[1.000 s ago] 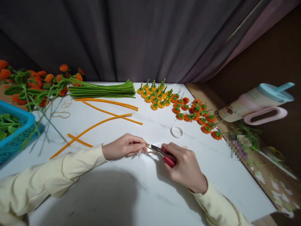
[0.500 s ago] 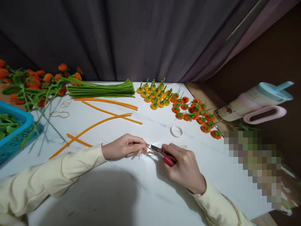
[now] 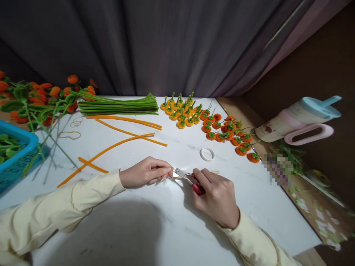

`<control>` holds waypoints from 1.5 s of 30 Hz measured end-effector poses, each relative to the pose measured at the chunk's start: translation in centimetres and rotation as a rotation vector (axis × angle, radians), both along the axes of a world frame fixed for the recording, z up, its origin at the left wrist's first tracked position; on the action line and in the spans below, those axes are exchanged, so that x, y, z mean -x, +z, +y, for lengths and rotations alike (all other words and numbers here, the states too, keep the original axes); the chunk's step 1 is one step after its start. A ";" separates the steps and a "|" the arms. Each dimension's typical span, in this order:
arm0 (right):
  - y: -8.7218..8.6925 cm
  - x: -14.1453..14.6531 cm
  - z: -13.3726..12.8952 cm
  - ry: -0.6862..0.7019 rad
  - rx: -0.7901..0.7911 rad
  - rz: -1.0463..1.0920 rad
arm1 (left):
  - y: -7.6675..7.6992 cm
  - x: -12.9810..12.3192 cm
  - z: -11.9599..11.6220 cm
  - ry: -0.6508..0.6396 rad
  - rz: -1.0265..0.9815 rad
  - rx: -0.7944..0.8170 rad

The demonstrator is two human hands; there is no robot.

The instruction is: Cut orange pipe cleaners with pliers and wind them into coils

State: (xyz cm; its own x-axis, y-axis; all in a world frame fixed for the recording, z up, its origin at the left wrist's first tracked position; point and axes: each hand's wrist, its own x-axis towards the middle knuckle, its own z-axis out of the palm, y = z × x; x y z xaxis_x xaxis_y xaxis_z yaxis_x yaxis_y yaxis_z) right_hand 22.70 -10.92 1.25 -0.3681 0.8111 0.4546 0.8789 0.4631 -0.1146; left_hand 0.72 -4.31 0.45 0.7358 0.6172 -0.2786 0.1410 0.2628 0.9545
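My right hand (image 3: 217, 194) is wrapped round red-handled pliers (image 3: 181, 173), whose metal jaws point left. Their tip meets the fingertips of my left hand (image 3: 148, 171), which pinch something too small to make out. A thin pale stick (image 3: 215, 172) shows just behind the pliers. Beyond my hands lie a white ring (image 3: 207, 153) and, further left, several orange pipe cleaners (image 3: 111, 147), some crossing each other.
Green stems (image 3: 119, 104) lie at the back, beside yellow pumpkins (image 3: 181, 123) and orange pumpkins (image 3: 241, 149). A blue basket (image 3: 19, 151) and orange-and-green stems (image 3: 39, 98) are at left. A tumbler (image 3: 294, 120) stands at right; scraps (image 3: 321, 221) lie beyond the table edge.
The pliers have turned slightly in my right hand, showing more of their metal face. My left hand has kept its pinch in almost the same place.
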 end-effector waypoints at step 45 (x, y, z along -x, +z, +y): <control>0.2 0.5 -0.1 -0.003 0.339 0.248 | 0.2 -0.1 -0.5 0.019 -0.013 -0.084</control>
